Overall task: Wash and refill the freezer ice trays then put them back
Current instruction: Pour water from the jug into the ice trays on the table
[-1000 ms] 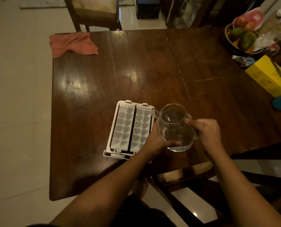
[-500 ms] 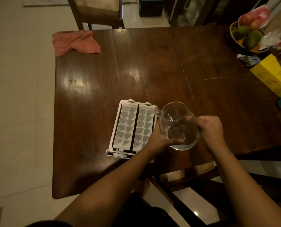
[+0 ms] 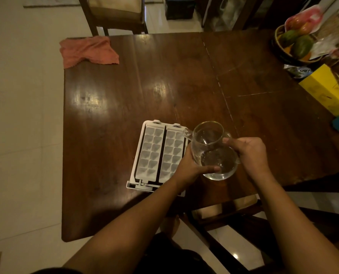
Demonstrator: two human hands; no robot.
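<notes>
Home dining room: wooden table point(image 3: 164, 86), chair point(image 3: 115, 14) (fruit bowl point(image 3: 289, 48) too).

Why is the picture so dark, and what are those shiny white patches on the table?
Head view: the room is dimly lit, so colours look brown and murky; the patches are light reflecting off the polished table; the wide lens bows the table's edges; the fruit at the far right looks smeared.
</notes>
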